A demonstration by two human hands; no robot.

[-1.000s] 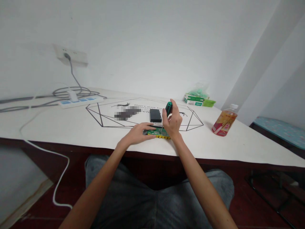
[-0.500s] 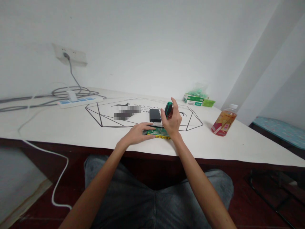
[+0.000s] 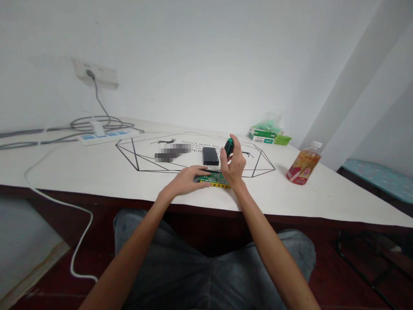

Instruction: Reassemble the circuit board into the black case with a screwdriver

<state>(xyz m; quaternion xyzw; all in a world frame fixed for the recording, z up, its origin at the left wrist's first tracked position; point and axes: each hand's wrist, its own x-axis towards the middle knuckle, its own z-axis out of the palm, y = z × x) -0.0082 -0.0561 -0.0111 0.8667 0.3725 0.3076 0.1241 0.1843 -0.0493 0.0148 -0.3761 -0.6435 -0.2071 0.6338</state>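
Observation:
A green circuit board (image 3: 211, 177) with a yellow strip along its near edge lies on the table in front of me. My left hand (image 3: 188, 180) grips its left end, thumb at the near side and fingers over the far side. In my right hand (image 3: 235, 165) is a screwdriver (image 3: 229, 147) with a green and black handle, its handle tilted up and its thin shaft pointing down at the board. Whether the tip sits in a screw is too small to tell. Just behind the board stands a black box (image 3: 211, 156) with a white lower part.
A drink bottle (image 3: 304, 163) stands on the right of the white table (image 3: 274, 193). Green and white boxes (image 3: 263, 134) with a plastic bag are at the back right. A power strip (image 3: 108, 137) with coiled cables lies at the left, below a wall socket (image 3: 95, 73).
The fingers of my right hand have shifted slightly round the screwdriver handle, and the handle has moved a little. My left hand and the circuit board stay where they were.

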